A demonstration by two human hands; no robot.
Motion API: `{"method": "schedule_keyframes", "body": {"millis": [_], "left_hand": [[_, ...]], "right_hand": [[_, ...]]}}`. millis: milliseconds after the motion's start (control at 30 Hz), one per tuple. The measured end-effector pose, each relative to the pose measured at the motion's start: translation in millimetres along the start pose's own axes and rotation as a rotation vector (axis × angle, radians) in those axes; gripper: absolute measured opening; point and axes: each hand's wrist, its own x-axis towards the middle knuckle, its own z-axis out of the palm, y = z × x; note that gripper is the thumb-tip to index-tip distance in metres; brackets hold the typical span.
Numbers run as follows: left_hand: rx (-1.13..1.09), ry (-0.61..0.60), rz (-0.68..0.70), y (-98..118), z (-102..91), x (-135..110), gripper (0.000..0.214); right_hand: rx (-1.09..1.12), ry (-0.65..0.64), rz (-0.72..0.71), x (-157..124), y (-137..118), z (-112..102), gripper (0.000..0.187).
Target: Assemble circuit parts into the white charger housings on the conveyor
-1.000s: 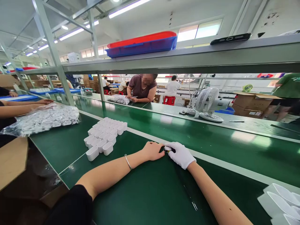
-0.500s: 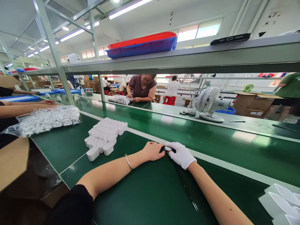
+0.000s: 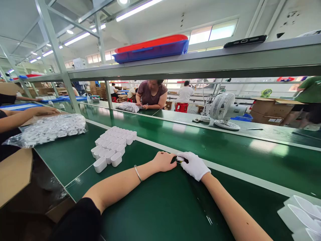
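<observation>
We see a big room with a white wall, a long bright light and a high window. A red stool stands far back, and the floor looks grey, maybe.

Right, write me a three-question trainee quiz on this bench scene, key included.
1. Choose one: both hands meet at a small part. Which wears the glove? (a) left only; (b) right only; (c) both.
2. True or false: the black phone lies on the same raised shelf as the blue tray.
3. Fill the gap: in the picture, the nearer clear bag of white pieces lies to the ____ of the larger group of white containers.

Key: 1 (b), the right hand is gloved and the left hand bare; 2 true; 3 left.
</observation>
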Motion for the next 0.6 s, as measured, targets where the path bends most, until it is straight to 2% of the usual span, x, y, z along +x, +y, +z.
{"method": "schedule_keyframes", "body": {"millis": [600], "left_hand": [[-0.009, -0.006, -0.004, 1.0, -1.1, -0.3, 0.042]], "right_hand": [[0.017, 0.012, -0.002, -1.6, 0.3, 1.3, 0.038]]}}
